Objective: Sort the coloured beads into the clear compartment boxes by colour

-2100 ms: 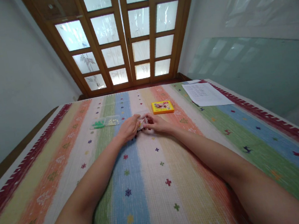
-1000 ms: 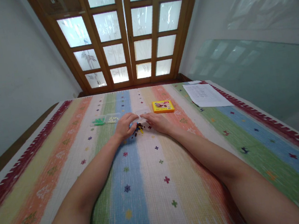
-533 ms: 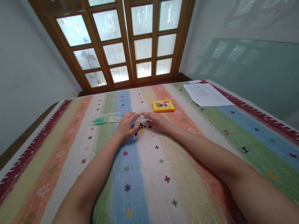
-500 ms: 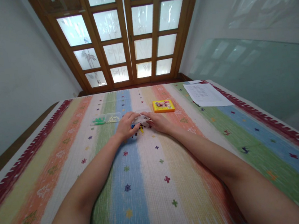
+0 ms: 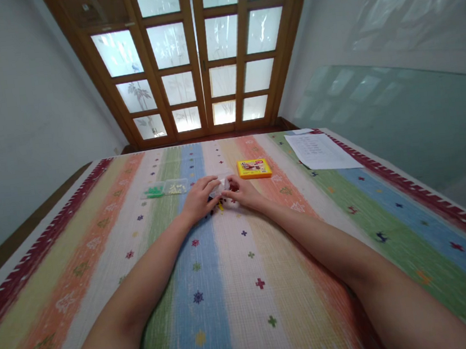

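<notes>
Near the far middle of the table, my left hand [image 5: 200, 199] and my right hand [image 5: 243, 191] meet around a small clear plastic piece [image 5: 219, 185]. Whether it is a box or a bag I cannot tell. The left thumb and fingers close on it from the left. On the other side, the right thumb and forefinger pinch its edge. Just below lie a yellow piece [image 5: 220, 206] and several dark little bits, partly covered by the hands. Left of my hands, an open clear plastic case [image 5: 165, 195] holds green pieces [image 5: 154, 191] and pale pieces [image 5: 176, 187].
A yellow box [image 5: 254, 169] with a printed lid lies right of my hands. Paper sheets [image 5: 323, 151] rest at the far right. A striped tablecloth [image 5: 241, 309] covers the table. Glazed wooden doors [image 5: 201, 59] stand beyond, with walls on both sides.
My right fingers, stretched over the clear plastic piece before, have curled into a pinch at its edge. The left thumb has shifted slightly, and a blue piece beside it shows less now.
</notes>
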`<state>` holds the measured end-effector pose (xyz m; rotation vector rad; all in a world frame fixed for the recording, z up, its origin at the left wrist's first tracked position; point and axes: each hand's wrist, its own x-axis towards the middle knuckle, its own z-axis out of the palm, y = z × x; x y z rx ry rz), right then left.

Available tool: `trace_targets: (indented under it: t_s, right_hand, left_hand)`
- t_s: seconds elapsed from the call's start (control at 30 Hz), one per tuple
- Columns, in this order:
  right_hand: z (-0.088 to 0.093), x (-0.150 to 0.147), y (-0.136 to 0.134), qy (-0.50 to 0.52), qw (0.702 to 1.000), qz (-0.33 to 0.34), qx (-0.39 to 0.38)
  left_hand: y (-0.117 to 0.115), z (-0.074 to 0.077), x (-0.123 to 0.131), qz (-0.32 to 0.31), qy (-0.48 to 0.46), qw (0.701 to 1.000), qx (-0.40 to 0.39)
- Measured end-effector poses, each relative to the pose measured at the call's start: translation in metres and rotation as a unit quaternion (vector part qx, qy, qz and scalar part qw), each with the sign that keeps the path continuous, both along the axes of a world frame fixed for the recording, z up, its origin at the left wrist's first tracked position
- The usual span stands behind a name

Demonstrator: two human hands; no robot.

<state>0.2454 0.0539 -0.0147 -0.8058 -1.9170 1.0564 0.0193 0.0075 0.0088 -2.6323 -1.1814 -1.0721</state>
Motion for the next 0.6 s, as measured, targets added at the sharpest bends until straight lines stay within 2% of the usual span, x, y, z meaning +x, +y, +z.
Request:
trace_targets:
  t_s: [0.17,0.3,0.6]
  right_hand:
    - [0.002,-0.002,-0.002,0.017,0.999,-0.002,-0.031]
    - [0.006,0.0,-0.003,0.018,0.999,0.001,-0.047]
    - [-0.002,0.001,0.005,0.001,1.0,-0.003,-0.028]
  left_hand:
    - [-0.002,0.002,0.003,0.03,0.03,0.999,0.028]
    - [0.0,-0.003,0.001,0.042,0.035,0.998,0.032]
    - [0.013,-0.008,-0.018,0.125,-0.001,0.991,-0.04]
